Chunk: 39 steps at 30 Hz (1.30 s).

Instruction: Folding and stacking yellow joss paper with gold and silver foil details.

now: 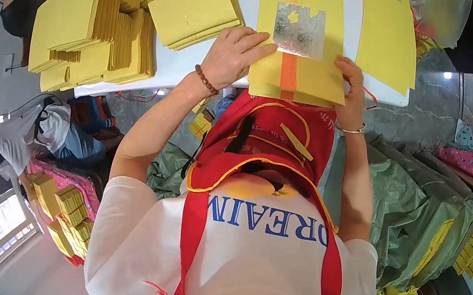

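In front of me at the table's near edge lies a yellow paper sheet [316, 83], with a silver foil square [300, 30] and an orange stripe down its middle. My left hand [236, 57], with a beaded bracelet on its wrist, rests at the sheet's left edge. Its fingers stretch toward the foil, and thumb and fingertips touch the paper. The right hand [352, 92], wearing a bangle, has the sheet's right edge between curled fingers and thumb. Part of that grip is hidden behind the paper.
Thick stacks of yellow paper [79, 2] stand at the left of the white table [165, 67]. A smaller pile [197, 9] lies beside my left hand, and more sheets [390, 35] at the right. Co-workers are on the left. Green wrapped bundles [395, 205] stand at the right.
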Each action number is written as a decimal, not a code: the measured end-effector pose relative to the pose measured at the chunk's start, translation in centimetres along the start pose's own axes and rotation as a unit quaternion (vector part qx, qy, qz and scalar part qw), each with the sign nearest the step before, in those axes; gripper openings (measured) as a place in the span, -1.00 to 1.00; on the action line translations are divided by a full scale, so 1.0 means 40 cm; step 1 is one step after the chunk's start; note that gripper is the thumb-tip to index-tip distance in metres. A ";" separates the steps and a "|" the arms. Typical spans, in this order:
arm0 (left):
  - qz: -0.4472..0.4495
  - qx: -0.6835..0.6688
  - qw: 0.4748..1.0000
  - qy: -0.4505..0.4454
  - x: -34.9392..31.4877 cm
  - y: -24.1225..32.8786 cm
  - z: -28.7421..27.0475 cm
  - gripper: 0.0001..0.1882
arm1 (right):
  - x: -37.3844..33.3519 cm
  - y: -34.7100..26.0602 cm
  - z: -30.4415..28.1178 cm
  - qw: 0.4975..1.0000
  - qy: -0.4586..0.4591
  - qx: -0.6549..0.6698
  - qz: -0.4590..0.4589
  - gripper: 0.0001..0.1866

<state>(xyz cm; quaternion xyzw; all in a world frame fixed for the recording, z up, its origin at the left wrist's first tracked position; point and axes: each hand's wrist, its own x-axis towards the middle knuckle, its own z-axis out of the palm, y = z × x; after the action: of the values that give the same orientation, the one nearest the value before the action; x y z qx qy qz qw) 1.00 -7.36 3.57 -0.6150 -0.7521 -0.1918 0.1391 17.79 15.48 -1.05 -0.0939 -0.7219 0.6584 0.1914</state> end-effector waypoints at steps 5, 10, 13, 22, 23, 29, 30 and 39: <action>0.050 0.015 0.998 -0.041 -0.011 0.050 -0.066 -0.59 | -0.018 -0.054 0.005 0.901 0.047 -0.376 -0.211 -0.62; 0.000 -0.105 0.989 -0.100 -0.054 0.097 -0.090 -0.58 | -0.046 -0.099 -0.022 0.898 -0.086 -0.364 -0.230 -0.67; -0.113 -0.202 0.970 -0.073 -0.052 0.095 -0.071 -0.76 | -0.043 -0.113 -0.023 0.893 -0.128 -0.373 -0.216 -0.72; -0.444 -0.384 0.809 -0.019 0.018 0.071 0.009 -0.69 | 0.005 -0.092 0.061 0.995 0.090 0.022 0.033 -0.59; -0.446 -0.385 0.808 -0.020 0.007 0.055 0.026 -0.69 | 0.009 -0.099 0.067 0.994 0.101 0.023 0.027 -0.56; -0.484 -0.414 0.767 -0.080 0.028 0.030 0.030 -0.71 | 0.023 -0.089 0.022 0.986 0.044 -0.139 0.079 -0.55; -0.500 -0.438 0.743 -0.078 0.024 0.025 0.036 -0.70 | 0.027 -0.083 0.027 0.986 0.063 -0.114 0.103 -0.57; -0.525 -0.486 0.697 -0.037 0.026 0.027 0.044 -0.71 | 0.045 -0.076 0.045 0.974 0.107 -0.159 0.121 -0.59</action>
<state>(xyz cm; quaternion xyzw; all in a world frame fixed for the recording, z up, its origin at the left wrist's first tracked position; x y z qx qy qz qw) 1.87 -5.45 2.60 -0.1087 -0.7592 -0.5500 -0.3306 15.78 14.19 2.10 -0.2793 -0.7762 0.5393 0.1690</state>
